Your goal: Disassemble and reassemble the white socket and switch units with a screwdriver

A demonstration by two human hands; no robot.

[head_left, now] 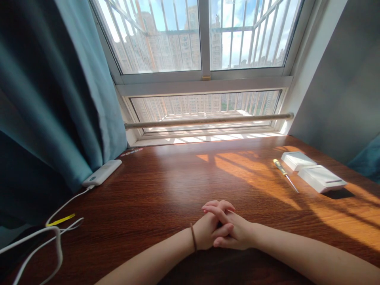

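My left hand (204, 231) and my right hand (237, 229) are clasped together near the front of the brown wooden table (154, 190), fingers interlaced. No object shows between them. A thin brown band (193, 237) circles my left wrist. Beyond my right hand, to the right, lies a screwdriver (280, 168) with a yellowish handle, its shaft pointing toward the near right. Beside it are two white boxes, a farther one (298, 160) and a nearer one (322, 178), both lying flat. Neither hand touches the screwdriver or the boxes.
At the left, a white rectangular device (103, 173) lies against the blue curtain (101, 99), with a white cable (59, 245) running toward me. A yellow strip (61, 220) is on the cable. A barred window and a horizontal rail (208, 120) border the table's far edge.
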